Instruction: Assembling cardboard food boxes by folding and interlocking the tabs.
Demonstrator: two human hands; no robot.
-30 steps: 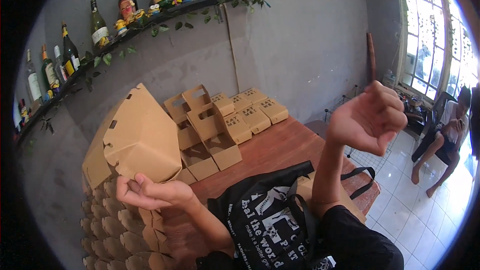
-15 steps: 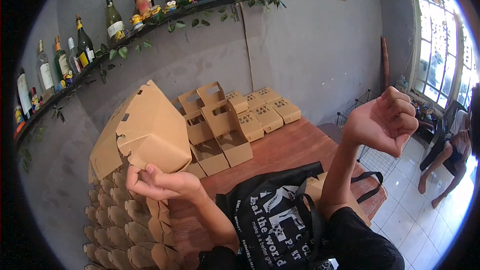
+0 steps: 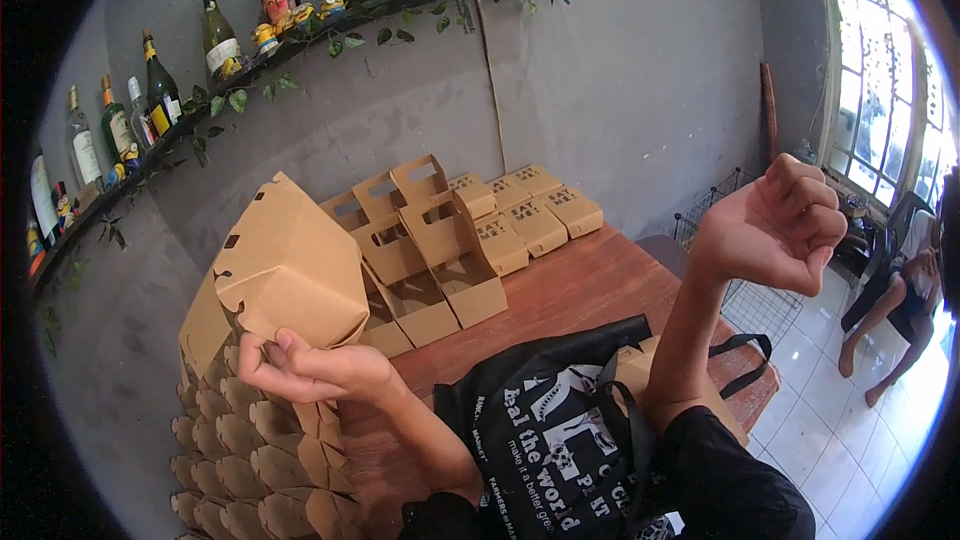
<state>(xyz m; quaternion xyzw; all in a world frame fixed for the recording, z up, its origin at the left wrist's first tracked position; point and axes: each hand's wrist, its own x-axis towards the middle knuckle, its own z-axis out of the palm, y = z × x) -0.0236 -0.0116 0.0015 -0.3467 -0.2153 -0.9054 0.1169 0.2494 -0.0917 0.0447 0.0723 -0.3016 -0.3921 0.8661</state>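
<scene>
My left hand (image 3: 325,368) pinches the lower edge of a brown cardboard food box (image 3: 295,285), thumb on top and fingers curled below. The box is tilted, with slotted edges and a long flap reaching down to the left. It is held above several nested brown cartons (image 3: 245,440) at the table's left side. My right hand (image 3: 775,230) is raised at the right, well apart from the box, its fingers curled toward the palm and the thumb bent. Nothing shows in it. Below, between my forearms, lies a black cloth tote bag (image 3: 540,430) with white print.
Cardboard carriers with handle cutouts (image 3: 440,280) and several small closed boxes (image 3: 530,230) stand at the far side of the reddish wooden table (image 3: 590,290). A shelf (image 3: 330,25) with bottles runs along the wall. A wire pen (image 3: 760,305) and a seated person (image 3: 895,310) are at the right.
The box in my left hand has tipped and shifted slightly left and down. My right hand stays raised, fingers still curled, a little further right.
</scene>
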